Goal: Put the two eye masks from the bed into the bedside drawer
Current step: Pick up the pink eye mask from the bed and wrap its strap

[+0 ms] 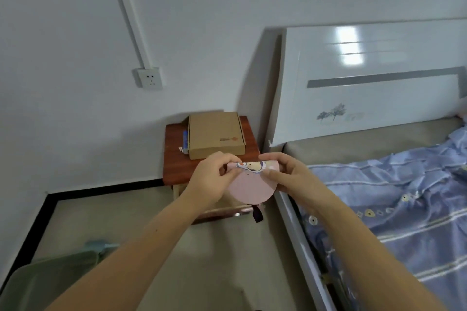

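Observation:
I hold a pink eye mask (250,188) with a cartoon print along its folded top edge, in the air in front of the bedside table. My left hand (212,177) pinches its left end and my right hand (285,171) pinches its right end. A dark strap (257,213) dangles below the mask. Under my hands the bedside drawer (222,213) stands pulled out, mostly hidden by my arms. A second eye mask is not in sight.
The reddish-brown bedside table (177,166) carries a cardboard box (216,135). To the right lies the bed with a blue patterned quilt (391,209) and a white headboard (366,78). A green bin (50,280) stands at the lower left. A wall socket (149,78) is on the wall.

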A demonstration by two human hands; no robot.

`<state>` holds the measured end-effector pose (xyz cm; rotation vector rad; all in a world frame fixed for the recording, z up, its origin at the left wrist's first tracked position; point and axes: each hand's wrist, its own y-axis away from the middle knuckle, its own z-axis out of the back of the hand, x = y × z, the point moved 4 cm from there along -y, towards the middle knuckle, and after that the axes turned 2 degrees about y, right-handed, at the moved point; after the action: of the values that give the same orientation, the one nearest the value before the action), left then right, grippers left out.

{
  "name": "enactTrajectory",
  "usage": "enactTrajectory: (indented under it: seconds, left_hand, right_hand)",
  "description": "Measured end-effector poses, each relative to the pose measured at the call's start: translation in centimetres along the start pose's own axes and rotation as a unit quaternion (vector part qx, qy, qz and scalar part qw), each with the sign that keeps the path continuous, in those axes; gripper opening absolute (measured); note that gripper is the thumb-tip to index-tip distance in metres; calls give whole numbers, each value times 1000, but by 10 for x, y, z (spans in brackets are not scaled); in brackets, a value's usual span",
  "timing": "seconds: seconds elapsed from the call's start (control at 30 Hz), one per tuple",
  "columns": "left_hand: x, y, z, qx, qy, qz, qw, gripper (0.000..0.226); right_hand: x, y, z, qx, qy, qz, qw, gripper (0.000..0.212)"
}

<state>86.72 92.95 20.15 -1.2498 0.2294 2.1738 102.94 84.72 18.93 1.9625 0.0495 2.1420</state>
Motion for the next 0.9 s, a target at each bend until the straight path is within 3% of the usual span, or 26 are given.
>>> enactTrajectory:
  seconds: [0.1, 0.17, 0.23, 0.3, 0.37, 0.4, 0.47, 0.57, 0.63, 0.7, 0.8, 0.9]
  left_hand:
    - [-5, -4, 9, -13, 1, -20, 1000, 7]
    - [-10, -8, 12, 13, 62, 9, 998, 3]
    - [-15, -10, 14, 32, 206, 61, 976, 10]
    - [-16, -10, 9, 78, 361, 114, 922, 32]
    - [-18, -4, -3, 151, 415, 137, 887, 51]
    - [-19, 0, -9, 174, 397, 132, 892, 52]
    - [-22, 6, -19, 162, 362, 113, 911, 44]
    - [-28, 2, -22, 119, 375, 96, 914, 38]
    - [-35, -1, -19, 135, 370, 88, 915, 31]
    - [-35, -2, -18, 155, 358, 92, 916, 19]
    - [-23, -1, -13, 94, 317, 138, 934, 28]
    - [-16, 2, -9, 54, 362, 188, 912, 26]
  right_hand:
    - [15, -3, -3, -26, 242, 76, 967, 11]
    - [27, -7, -3, -36, 303, 135, 943, 13]
    - [34, -9, 2, -36, 228, 128, 964, 20]
    - [34, -11, 9, -13, 48, 84, 995, 24]
    - [34, -13, 11, 7, -124, 55, 991, 34]
    - [34, -14, 11, 7, -163, 54, 985, 39]
    - [38, -14, 8, 14, -170, 65, 983, 37]
    - [43, -10, -3, 82, -193, 77, 975, 27]
    - [46, -8, -5, 94, -210, 83, 970, 27]
    - [49, -8, 1, 41, -226, 82, 970, 23]
    - [49, -8, 17, -68, -198, 83, 974, 16]
    - [48, -6, 24, -109, -145, 95, 979, 15]
